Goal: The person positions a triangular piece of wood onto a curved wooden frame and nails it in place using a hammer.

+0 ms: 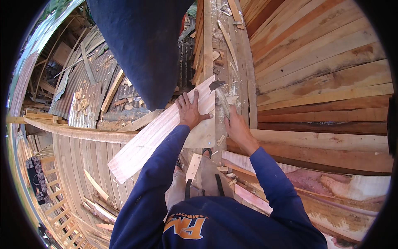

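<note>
A wide, pale pinkish plank slants from the lower left up to the centre, with a thin dark line across its lower part. My left hand presses on its upper end with the fingers spread. My right hand is closed around the handle of a hammer, whose dark head sits beside the plank's upper right edge. Whether the head touches the wood, I cannot tell. Under my left hand, a pale flat piece reaches down toward my feet.
Stacked planks fill the right side. A long bench of boards, strewn with offcuts and chips, runs away ahead. A dark blue cloth hangs at the top. Corrugated sheets and wood scraps lie at the left; a slatted rail stands lower left.
</note>
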`<action>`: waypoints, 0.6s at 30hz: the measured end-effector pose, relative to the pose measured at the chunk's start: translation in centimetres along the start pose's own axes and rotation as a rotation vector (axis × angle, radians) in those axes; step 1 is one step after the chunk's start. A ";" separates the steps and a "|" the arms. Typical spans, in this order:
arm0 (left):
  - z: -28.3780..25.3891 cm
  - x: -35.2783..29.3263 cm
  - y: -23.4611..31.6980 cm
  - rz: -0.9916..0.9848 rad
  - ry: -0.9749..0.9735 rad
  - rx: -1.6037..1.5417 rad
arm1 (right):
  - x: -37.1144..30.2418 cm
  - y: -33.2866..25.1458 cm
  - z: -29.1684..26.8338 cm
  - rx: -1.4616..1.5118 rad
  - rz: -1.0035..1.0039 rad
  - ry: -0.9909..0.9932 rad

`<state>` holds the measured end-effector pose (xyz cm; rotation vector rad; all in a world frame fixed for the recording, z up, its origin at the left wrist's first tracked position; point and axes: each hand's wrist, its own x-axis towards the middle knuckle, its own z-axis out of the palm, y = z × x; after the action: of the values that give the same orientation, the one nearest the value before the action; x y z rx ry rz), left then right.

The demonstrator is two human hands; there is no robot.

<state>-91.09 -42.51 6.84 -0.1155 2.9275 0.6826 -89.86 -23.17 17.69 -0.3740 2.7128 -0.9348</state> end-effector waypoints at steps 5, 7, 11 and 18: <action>0.2 0.0 -0.3 -0.004 0.010 0.033 | 1.2 -9.9 -8.2 0.110 -0.241 0.312; 0.6 -0.5 -1.0 0.000 0.022 0.032 | 2.4 -15.1 -12.8 0.458 -0.551 0.604; 0.3 -0.2 -0.9 -0.003 0.025 0.021 | 4.0 -19.0 -18.3 0.610 -0.940 0.794; 1.0 0.0 0.5 0.031 0.049 0.028 | 0.0 1.5 0.0 0.028 0.088 0.006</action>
<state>-91.00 -41.65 6.20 -0.0858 2.9902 0.6519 -90.08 -22.01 16.69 -0.2453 2.6945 -0.9498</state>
